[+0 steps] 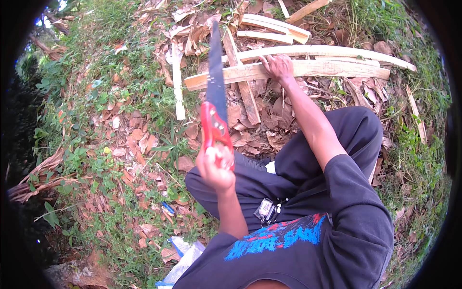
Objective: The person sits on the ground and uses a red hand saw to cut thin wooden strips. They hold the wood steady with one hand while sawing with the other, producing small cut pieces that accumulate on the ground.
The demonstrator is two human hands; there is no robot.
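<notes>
In the head view, the left hand [215,167] is closed around the red handle of a saw [218,94], whose dark blade points away from the body and overlaps the left end of a pale plank [337,68]; whether the teeth touch the wood I cannot tell. The right hand [279,67] rests palm down on the plank, near its middle, fingers loosely bent over it. The plank lies across a narrow board [246,94] on the leafy ground [125,135], just beside a long curved strip [346,50]. Another strip [177,89] lies off to the left. Beside the person's shirt [298,260], low in the view, is a white and blue plastic bag [188,260], crumpled; its inside is hidden.
</notes>
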